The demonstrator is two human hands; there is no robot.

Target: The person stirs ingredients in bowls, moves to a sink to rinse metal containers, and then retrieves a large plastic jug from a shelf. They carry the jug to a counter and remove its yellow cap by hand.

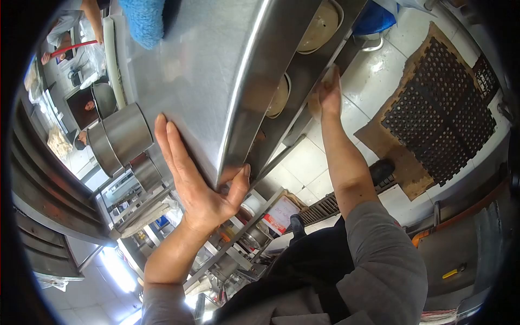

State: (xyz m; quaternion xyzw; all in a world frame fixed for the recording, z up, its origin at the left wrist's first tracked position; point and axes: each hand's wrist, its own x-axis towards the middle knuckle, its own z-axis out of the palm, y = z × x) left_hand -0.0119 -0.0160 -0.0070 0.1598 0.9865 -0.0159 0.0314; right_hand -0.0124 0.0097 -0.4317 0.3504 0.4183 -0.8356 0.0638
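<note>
Left hand [199,196] on smooth steel counter [203,70]; fluffy blue cloth [143,21] beyond.

Cloth [143,21] on counter [200,70], bowls [320,27] on shelf [301,70] beneath, pot [120,136] left, mat [439,103] right

The surface [200,70] is silvery grey, with a white gleam along one long edge; below that edge the bowls [318,28] are tan with pale rims. Toward its far edge lies a blue cloth [143,23]. The floor tiles [309,161] are white, the mat [436,105] black, patterned with round holes.
</note>
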